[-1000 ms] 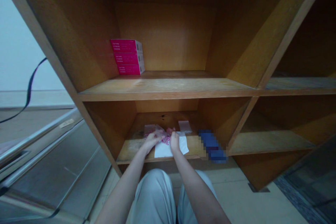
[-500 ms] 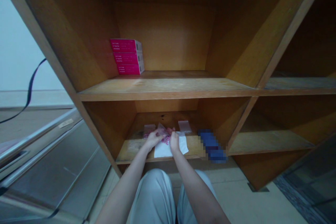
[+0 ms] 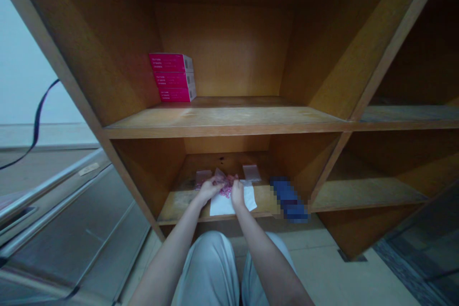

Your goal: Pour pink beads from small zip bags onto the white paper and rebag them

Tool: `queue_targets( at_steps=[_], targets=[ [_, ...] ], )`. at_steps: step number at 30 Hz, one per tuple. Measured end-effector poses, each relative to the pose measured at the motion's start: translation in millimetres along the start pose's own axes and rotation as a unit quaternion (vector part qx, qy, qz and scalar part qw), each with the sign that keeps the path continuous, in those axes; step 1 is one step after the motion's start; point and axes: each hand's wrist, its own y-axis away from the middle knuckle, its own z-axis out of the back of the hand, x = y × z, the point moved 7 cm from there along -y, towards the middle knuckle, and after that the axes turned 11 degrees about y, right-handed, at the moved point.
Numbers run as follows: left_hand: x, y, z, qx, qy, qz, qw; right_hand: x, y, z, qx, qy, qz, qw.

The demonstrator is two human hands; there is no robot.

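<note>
Small pink pieces (image 3: 225, 192) are located on the lower shelf (image 3: 267, 205), lying in a cluster on a white sheet (image 3: 219, 208) between the two hands. Nearest the camera are the person's knees in pale trousers (image 3: 211, 267), with both bare forearms reaching forward above them. The white sheet lies flat near the shelf's front edge; to its right, well apart, lies a blue object (image 3: 290, 201), pixelated and not identifiable. The left hand (image 3: 207, 190) pinches a crumpled clear bag (image 3: 220, 174) between thumb and fingers. The right hand (image 3: 237, 194) is at the right side of the pieces, fingers curled inward; whether it grips anything cannot be told. Beyond the left hand lies a flat bag (image 3: 203, 175) with pink contents at its near end. Beyond the right hand lies a second flat clear packet (image 3: 251, 172). On the upper shelf (image 3: 229, 115), at left, stand three pink boxes (image 3: 173, 79), stacked one on another.
</note>
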Motion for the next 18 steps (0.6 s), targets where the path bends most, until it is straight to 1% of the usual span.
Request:
queue_targets(
  at_steps=[2,5,12,15,18],
  targets=[
    [0,0,0.1,0.000,0.006,-0.004,1.000,-2,-1,0,-0.001,0.009,0.008,1.000],
    [-4,0,1.4,-0.016,0.021,-0.008,1.000,-4,-3,-1,-0.004,0.017,0.015,1.000],
    [-12,7,8.9,-0.055,0.101,-0.014,0.993,-4,-1,0,-0.004,-0.004,0.012,1.000],
    [-8,13,11.6,-0.058,0.156,-0.010,0.986,-3,0,1,-0.009,-0.008,0.009,1.000],
    [2,22,11.1,-0.054,0.237,0.001,0.970,-5,0,0,-0.008,-0.018,-0.001,1.000]
  ],
)
